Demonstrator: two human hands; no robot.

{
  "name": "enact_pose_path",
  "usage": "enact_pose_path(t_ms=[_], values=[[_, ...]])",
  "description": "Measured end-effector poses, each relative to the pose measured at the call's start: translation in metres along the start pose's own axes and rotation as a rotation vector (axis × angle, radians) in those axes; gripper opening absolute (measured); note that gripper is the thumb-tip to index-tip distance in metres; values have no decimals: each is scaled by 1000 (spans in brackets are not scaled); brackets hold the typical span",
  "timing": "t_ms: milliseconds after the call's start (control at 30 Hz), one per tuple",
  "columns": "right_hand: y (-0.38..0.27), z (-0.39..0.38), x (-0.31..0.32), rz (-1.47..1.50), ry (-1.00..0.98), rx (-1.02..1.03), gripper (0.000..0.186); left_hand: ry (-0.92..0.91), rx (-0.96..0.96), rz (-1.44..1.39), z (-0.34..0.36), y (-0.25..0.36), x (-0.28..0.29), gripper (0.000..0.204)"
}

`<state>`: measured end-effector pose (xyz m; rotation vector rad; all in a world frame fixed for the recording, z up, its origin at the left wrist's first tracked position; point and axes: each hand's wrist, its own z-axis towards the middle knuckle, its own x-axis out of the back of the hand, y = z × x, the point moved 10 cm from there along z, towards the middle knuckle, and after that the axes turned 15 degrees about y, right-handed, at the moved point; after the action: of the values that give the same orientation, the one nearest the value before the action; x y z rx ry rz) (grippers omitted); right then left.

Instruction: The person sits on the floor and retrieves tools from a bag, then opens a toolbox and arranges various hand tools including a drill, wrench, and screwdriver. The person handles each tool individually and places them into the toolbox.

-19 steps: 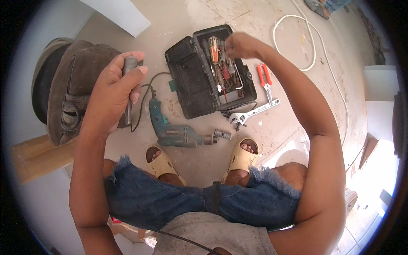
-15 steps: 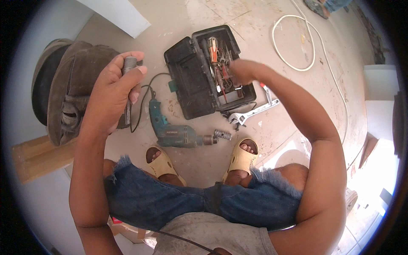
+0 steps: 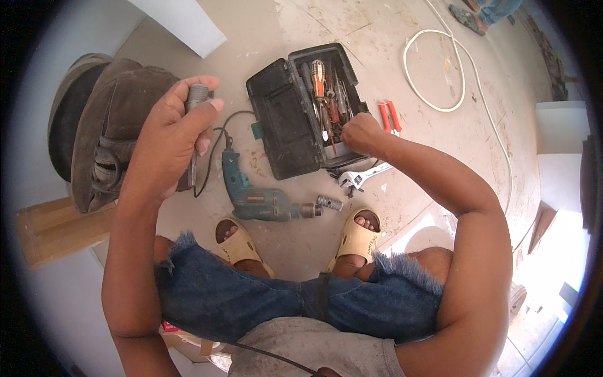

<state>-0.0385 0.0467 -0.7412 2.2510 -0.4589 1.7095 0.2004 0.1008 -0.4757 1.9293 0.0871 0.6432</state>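
Head view: metal rod (image 3: 198,95) held in left hand (image 3: 171,131), left of toolbox (image 3: 286,122); right hand (image 3: 364,134) curled at toolbox's rim, grasp cannot be told; tools (image 3: 318,78) apparently being searched, careful picking needed.

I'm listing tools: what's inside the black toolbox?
An orange-handled screwdriver, a red-handled tool and other tools lie in the toolbox. The right hand covers its near right part; anything beneath is hidden.
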Motion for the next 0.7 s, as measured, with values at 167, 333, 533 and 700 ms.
enact_pose_path(t_ms=[167,333,533,700], values=[[29,15,55,246,18,-84,20,41,-23,46,-3,5,8,40],[111,21,146,761,436,-269,24,18,-31,16,-2,6,5,44],[118,20,145,663,771,-133,43,-12,-26,18,1,3,-6,44],[74,24,73,243,80,-302,25,18,-33,45,0,2,1,45]])
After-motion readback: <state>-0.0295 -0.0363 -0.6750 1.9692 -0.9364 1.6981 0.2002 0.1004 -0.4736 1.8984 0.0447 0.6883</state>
